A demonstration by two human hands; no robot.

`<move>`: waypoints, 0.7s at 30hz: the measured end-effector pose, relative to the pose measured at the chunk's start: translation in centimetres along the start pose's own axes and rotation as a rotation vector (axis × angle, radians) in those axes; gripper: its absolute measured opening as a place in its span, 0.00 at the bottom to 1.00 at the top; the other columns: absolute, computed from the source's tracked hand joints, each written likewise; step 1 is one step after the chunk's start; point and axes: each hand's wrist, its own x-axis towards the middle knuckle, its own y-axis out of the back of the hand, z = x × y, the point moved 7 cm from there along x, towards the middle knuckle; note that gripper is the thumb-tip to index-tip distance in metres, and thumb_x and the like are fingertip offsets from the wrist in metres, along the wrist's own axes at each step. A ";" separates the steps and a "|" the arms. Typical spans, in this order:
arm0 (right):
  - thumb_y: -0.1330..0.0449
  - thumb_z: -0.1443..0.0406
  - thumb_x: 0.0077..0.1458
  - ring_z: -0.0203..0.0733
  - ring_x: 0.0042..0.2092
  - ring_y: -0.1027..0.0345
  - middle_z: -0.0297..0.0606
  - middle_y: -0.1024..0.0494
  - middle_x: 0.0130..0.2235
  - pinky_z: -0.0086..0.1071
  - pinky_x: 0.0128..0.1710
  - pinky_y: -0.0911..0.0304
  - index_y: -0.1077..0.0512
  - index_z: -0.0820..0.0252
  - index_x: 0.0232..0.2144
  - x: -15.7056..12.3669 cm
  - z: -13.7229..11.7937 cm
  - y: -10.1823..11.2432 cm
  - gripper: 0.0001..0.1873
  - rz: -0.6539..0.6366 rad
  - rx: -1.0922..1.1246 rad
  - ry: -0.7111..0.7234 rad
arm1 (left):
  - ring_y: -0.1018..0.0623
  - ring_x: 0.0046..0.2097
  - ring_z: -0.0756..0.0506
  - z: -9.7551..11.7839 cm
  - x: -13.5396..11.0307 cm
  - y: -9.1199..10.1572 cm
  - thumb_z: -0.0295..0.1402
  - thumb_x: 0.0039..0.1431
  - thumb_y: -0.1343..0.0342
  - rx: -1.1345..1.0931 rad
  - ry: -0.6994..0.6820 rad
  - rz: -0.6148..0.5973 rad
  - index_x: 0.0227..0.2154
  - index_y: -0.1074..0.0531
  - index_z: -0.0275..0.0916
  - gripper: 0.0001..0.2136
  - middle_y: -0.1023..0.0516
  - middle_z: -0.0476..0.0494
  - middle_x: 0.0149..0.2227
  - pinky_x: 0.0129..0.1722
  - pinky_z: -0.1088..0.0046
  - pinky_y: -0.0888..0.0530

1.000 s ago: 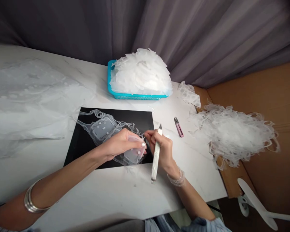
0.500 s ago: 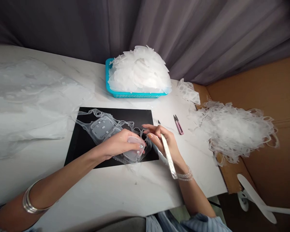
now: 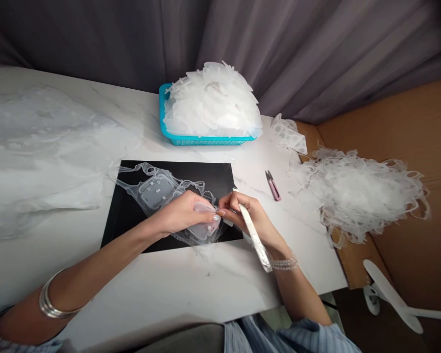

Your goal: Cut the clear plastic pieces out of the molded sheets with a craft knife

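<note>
We are clamping our left hand [image 3: 183, 214] on the translucent moulded sheet [image 3: 156, 190], lying beneath its fingers; our right hand [image 3: 248, 215], touching alongside, is gripping the white-handled knife [image 3: 256, 239].

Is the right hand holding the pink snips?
No, the pink snips lie on the table; the right hand holds a white-handled tool.

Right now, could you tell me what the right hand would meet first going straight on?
Pointing left, the right hand, gripping a white-handled tool, would likely meet the left hand first, its fingertips pressing the translucent moulded piece on the black mat; they look almost touching, depth unclear.
</note>
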 end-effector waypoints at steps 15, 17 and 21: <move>0.49 0.74 0.59 0.35 0.32 0.49 0.35 0.36 0.35 0.30 0.31 0.46 0.48 0.55 0.27 -1.3 -1.4 -1.3 0.14 0.014 -0.473 0.276 | 0.25 0.28 0.51 -1.3 0.4 0.1 0.32 0.53 0.38 -0.181 0.085 -0.080 0.22 0.21 0.35 0.08 0.22 0.48 0.23 0.31 0.77 0.30; 0.49 0.74 0.59 0.36 0.33 0.48 0.36 0.35 0.35 0.30 0.32 0.45 0.48 0.55 0.27 -1.2 -1.2 -1.3 0.13 0.021 -0.485 0.278 | 0.25 0.29 0.51 -1.2 0.5 0.1 0.33 0.54 0.37 -0.158 0.076 -0.080 0.23 0.20 0.35 0.08 0.21 0.47 0.24 0.32 0.77 0.30; 0.48 0.73 0.59 0.35 0.32 0.46 0.35 0.33 0.34 0.30 0.31 0.45 0.50 0.55 0.25 -1.0 -1.2 -0.7 0.15 0.076 -0.413 0.246 | 0.26 0.30 0.50 -0.7 0.4 0.0 0.34 0.55 0.38 -0.099 0.034 -0.092 0.23 0.21 0.35 0.09 0.22 0.47 0.25 0.34 0.76 0.30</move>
